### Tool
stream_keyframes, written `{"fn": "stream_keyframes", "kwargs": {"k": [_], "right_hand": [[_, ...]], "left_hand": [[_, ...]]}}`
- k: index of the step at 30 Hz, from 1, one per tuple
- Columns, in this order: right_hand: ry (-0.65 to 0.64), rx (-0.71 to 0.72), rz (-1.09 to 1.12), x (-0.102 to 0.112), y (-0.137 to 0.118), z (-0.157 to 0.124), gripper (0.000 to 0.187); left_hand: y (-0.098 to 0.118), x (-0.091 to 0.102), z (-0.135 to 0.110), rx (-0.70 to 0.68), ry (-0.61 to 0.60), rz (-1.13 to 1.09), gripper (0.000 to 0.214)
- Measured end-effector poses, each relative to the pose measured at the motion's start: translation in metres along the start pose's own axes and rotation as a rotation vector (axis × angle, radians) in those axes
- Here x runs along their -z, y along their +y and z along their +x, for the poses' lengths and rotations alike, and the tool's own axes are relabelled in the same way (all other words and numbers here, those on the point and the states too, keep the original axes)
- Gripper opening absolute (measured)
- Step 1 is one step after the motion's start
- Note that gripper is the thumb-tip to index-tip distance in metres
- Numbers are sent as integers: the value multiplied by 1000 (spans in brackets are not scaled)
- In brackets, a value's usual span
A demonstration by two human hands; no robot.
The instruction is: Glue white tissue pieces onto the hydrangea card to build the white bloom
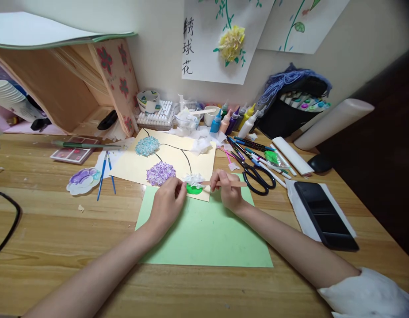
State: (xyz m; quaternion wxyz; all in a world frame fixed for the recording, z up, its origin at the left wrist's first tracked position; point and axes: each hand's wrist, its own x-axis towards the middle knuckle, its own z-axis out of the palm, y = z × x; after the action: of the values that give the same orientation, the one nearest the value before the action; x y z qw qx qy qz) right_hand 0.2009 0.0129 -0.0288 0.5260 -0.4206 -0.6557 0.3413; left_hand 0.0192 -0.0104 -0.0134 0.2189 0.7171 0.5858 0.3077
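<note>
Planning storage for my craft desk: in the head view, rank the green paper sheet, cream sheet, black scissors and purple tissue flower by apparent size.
1. green paper sheet, though nearest the camera
2. cream sheet
3. black scissors
4. purple tissue flower, close to the scissors in area

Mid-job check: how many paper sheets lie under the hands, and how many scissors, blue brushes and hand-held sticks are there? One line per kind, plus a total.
Paper sheets: 2, the cream sheet and the green sheet
Scissors: 1
Blue brushes: 2, the second at
Wooden stick: 1, pinched in the right hand
Total: 6
</note>
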Motion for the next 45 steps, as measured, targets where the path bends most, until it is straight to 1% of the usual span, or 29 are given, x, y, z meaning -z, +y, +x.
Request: {"fn": "stream_keyframes", "kwargs": {"k": [2,6,8,10,12,13,14,15,17,20,23,27,29,31,34,38,41,45], "right_hand": [[18,42,0,1,2,-2,52],[-22,65,-22,1,3,-4,51],[-13,94,-38,1,3,-3,49],[69,134,-62,4,2,1,44],[168,155,-127,9,2,11,34],[197,151,-175,11,2,18,27],[197,140,-230,14,3,26,21],[174,131,-287,16,4,35,18],[104,143,-394,18,10,52,17],[51,221,-532,16,24,70,12],[17,256,-619,12,38,79,8],[4,242,-674,11,43,81,12],[39,225,-658,12,39,80,14],[103,194,-590,14,33,77,10],[215,89,-386,16,23,73,3],[312,-74,-85,24,12,70,14],[337,-167,26,32,6,68,22],[300,-232,44,42,-1,64,25]], "left_hand": [[1,1,0,8,-5,-12,23],[1,1,1,20,-9,-32,24],[0,0,1,21,-12,-34,24],[-1,0,1,25,-19,-40,25],[-2,0,1,30,-25,-49,24],[-2,0,1,33,-28,-52,24],[-2,0,0,34,-30,-52,24],[-2,0,0,34,-31,-53,25],[-2,0,0,34,-30,-59,25],[-1,1,1,34,-23,-72,26],[-2,1,1,29,-24,-72,26],[-2,1,0,28,-18,-76,26],[-2,1,1,29,-18,-83,25],[-1,1,0,28,-22,-89,25],[-1,2,0,31,-30,-96,25],[-2,1,0,24,-35,-92,26],[-2,1,0,19,-32,-87,26],[-1,2,0,19,-31,-94,25]]}}
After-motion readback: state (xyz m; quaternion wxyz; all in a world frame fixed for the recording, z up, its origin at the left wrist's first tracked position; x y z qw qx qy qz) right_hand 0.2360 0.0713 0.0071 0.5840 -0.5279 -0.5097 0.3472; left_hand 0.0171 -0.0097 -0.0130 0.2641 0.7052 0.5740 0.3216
